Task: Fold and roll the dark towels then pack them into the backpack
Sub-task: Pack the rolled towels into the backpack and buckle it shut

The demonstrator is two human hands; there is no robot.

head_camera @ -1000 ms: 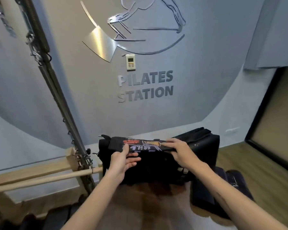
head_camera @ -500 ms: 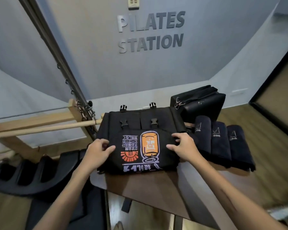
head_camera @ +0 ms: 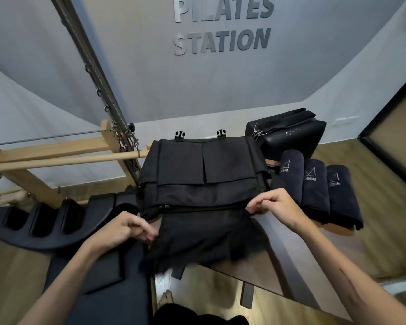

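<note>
A black backpack (head_camera: 204,174) lies flat on a wooden table (head_camera: 251,268), with two buckles at its far edge. Its front flap (head_camera: 204,240) is pulled toward me, plain dark side up and blurred. My left hand (head_camera: 124,228) pinches the flap's left corner. My right hand (head_camera: 274,205) pinches its right corner. Three rolled dark towels (head_camera: 314,191) with a light logo lie side by side on the table, right of the backpack.
A black padded box (head_camera: 288,134) with clips stands behind the towels. To the left are a wooden frame with a dowel (head_camera: 63,160), a slanted metal pole with springs (head_camera: 96,73), and a black curved arc (head_camera: 42,226). A grey wall rises behind.
The printed front flap, held flat on the backpack before, is now flipped toward me, hiding the print. Both hands moved nearer and wider. The camera tilted further down.
</note>
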